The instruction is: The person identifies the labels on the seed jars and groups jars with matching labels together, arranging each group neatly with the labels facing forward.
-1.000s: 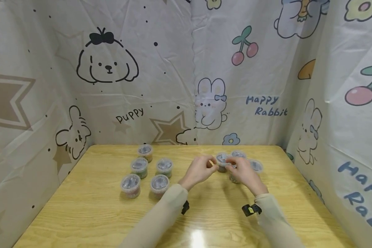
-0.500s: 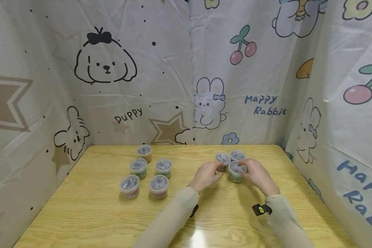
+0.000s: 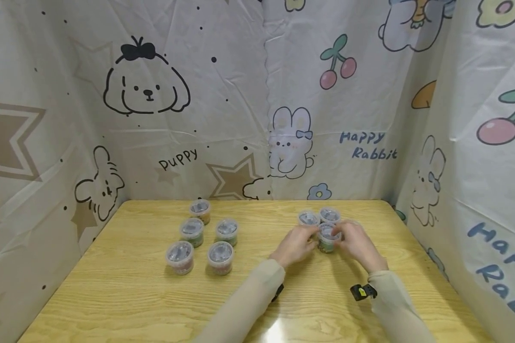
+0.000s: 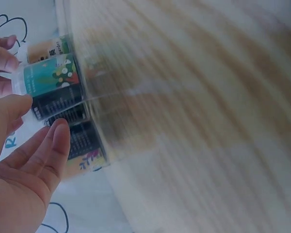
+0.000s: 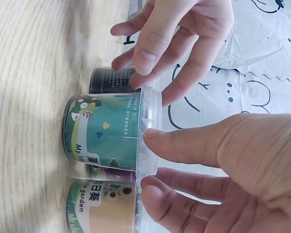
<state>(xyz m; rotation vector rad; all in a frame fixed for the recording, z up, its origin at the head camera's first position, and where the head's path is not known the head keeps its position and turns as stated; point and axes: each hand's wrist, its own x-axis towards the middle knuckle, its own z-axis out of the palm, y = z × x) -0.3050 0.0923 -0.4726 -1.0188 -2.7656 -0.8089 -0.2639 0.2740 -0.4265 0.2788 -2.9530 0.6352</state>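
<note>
A lidded clear plastic cup with a teal label (image 5: 117, 131) stands upright in the right-hand group of cups. My right hand (image 3: 361, 244) is at its right side; in the right wrist view the thumb rests on the lid rim and the index fingertip lies round its edge, pinching it. My left hand (image 3: 295, 246) is at the cup's left, its fingers loosely bent and gripping nothing. Touching or close behind are a black-labelled cup (image 5: 111, 80) and a tan sunflower-labelled cup (image 5: 111, 208). In the head view, two lids (image 3: 309, 218) show behind the hands.
Several similar lidded cups stand in a loose group on the left, among them a front-left cup (image 3: 180, 257) and a back cup (image 3: 200, 210). Cartoon-printed cloth (image 3: 223, 95) encloses the back and sides of the wooden table (image 3: 133, 305).
Both hands have come down and apart onto the sides of the front cup in the right group. Over the last half second my left hand moved slightly right and toward me. The cups look unmoved.
</note>
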